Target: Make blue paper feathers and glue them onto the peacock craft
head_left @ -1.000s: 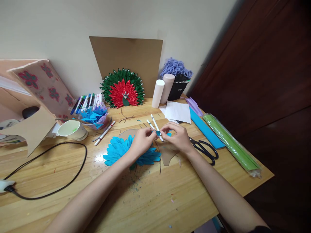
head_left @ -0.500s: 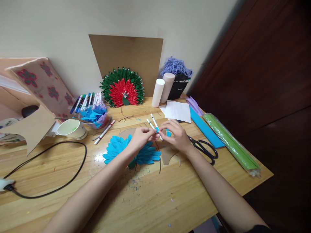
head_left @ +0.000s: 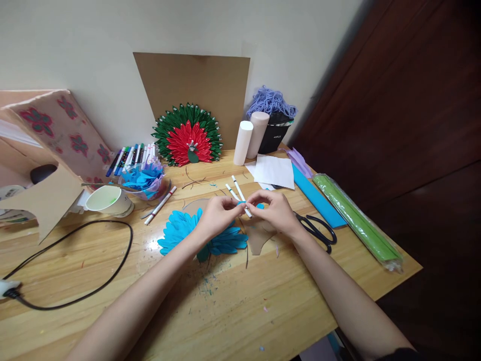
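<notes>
My left hand (head_left: 221,214) and my right hand (head_left: 275,210) meet fingertip to fingertip, both pinching a small piece of blue crepe paper (head_left: 242,202). Most of that piece is hidden by the fingers. Below my left forearm lies a fan of blue paper feathers (head_left: 180,231) with a dark green part (head_left: 203,254) at its base. Two white markers (head_left: 236,186) rest on the table just behind the fingertips. Another blue paper scrap (head_left: 260,206) shows past my right fingers. Under my right hand is a cut piece of cardboard (head_left: 257,240).
Black-handled scissors (head_left: 319,231) lie right of my right wrist, near a blue paper roll (head_left: 319,198) and a wrapped green roll (head_left: 355,220). A red-and-green paper peacock (head_left: 190,140) leans on cardboard (head_left: 195,80). At left are a paper cup (head_left: 108,201), a scrap bowl (head_left: 145,180) and a black cable (head_left: 130,245).
My hands have drawn together, and my right fingers now close on the blue paper piece beside my left ones. The view has shifted slightly.
</notes>
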`<state>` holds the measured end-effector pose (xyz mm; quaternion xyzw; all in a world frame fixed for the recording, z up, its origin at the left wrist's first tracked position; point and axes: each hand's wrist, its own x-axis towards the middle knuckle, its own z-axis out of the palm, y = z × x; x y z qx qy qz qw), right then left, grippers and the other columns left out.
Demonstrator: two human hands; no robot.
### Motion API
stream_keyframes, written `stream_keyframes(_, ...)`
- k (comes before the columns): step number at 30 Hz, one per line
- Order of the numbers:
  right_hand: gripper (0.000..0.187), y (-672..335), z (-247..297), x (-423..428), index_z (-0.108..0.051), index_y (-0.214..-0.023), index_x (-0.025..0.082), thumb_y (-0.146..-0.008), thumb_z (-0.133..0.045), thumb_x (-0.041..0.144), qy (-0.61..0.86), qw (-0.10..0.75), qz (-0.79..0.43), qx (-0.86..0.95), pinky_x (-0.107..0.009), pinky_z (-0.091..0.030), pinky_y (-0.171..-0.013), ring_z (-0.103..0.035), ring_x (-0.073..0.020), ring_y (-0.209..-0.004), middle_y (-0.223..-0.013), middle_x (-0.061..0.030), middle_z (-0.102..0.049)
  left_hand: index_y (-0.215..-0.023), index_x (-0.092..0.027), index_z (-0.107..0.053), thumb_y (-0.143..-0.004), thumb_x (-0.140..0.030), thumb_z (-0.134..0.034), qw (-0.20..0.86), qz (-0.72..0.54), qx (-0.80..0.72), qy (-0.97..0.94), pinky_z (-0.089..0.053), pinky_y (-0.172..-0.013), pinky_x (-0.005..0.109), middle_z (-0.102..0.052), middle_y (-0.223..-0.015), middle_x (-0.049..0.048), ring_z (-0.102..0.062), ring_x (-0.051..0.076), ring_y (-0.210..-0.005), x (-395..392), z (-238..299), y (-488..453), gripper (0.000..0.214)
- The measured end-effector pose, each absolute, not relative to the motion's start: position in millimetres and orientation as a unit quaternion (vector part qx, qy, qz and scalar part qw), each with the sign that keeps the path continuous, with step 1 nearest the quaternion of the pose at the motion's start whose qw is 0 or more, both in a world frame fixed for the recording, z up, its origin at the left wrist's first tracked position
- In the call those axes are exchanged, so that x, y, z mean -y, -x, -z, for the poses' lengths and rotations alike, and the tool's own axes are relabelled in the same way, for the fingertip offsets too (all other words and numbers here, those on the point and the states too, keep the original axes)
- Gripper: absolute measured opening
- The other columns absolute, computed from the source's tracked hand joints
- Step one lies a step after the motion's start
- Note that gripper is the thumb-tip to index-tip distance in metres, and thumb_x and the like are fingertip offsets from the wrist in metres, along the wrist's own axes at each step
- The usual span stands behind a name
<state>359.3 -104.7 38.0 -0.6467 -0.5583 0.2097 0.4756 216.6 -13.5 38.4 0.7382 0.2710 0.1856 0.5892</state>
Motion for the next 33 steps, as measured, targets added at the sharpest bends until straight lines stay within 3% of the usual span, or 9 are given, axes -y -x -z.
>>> stream_keyframes(6,0.014,-359.4,-35.8,102.3,-0.061,-0.080,0.017,-0.069,-0.065,0.025,0.623,0.523,-0.229,0.534,-0.028,-0.051,-0.067,-0.061,-0.0145,-0.069,-0.076,-0.0033,-0.065,-0.074,-0.010,-0.067,-0.073,-0.033,-0.055,0.570,-0.193,-0.276,-0.750,-0.043,-0.054,0.021,-0.068,-0.072,0.0072,-0.059,0.013,-0.060,14.2,-36.6,-216.6,0.026)
stream_keyframes(16,0.021,-358.7,-30.2,98.8,-0.056,-0.075,0.017,-0.064,-0.070,0.028,0.628,0.543,-0.271,0.488,-0.026,-0.052,-0.061,-0.063,-0.0146,-0.066,-0.073,-0.0021,-0.064,-0.064,-0.010,-0.063,-0.067,-0.024,-0.058,0.598,-0.208,-0.280,-0.722,-0.040,-0.050,0.020,-0.064,-0.062,0.0044,-0.054,0.010,-0.053,13.4,-32.7,-218.4,0.015)
stream_keyframes(21,0.010,-365.9,-35.5,103.4,-0.060,-0.083,0.019,-0.075,-0.060,0.024,0.624,0.490,-0.127,0.596,-0.031,-0.051,-0.069,-0.062,-0.0167,-0.075,-0.081,-0.0038,-0.065,-0.060,-0.012,-0.063,-0.067,-0.024,-0.058,0.669,-0.184,-0.299,-0.655,-0.042,-0.053,0.021,-0.065,-0.059,0.0033,-0.056,0.010,-0.052,11.0,-36.5,-219.0,0.015)
stream_keyframes(26,0.015,-375.5,-40.4,106.3,-0.064,-0.090,0.025,-0.077,-0.059,0.020,0.546,0.391,0.038,0.740,-0.037,-0.047,-0.076,-0.058,-0.0189,-0.084,-0.089,-0.0050,-0.065,-0.057,-0.013,-0.064,-0.069,-0.023,-0.058,0.711,-0.126,-0.335,-0.605,-0.046,-0.059,0.022,-0.066,-0.058,0.0028,-0.060,0.011,-0.055,10.2,-42.7,-217.8,0.016)
stream_keyframes(33,0.013,-374.1,-36.8,104.9,-0.065,-0.086,0.023,-0.077,-0.059,0.017,0.515,0.373,0.074,0.768,-0.035,-0.045,-0.072,-0.054,-0.0179,-0.081,-0.087,-0.0054,-0.063,-0.066,-0.012,-0.067,-0.070,-0.028,-0.059,0.739,-0.088,-0.337,-0.577,-0.048,-0.063,0.025,-0.068,-0.066,0.0063,-0.063,0.013,-0.060,9.1,-40.6,-218.4,0.018)
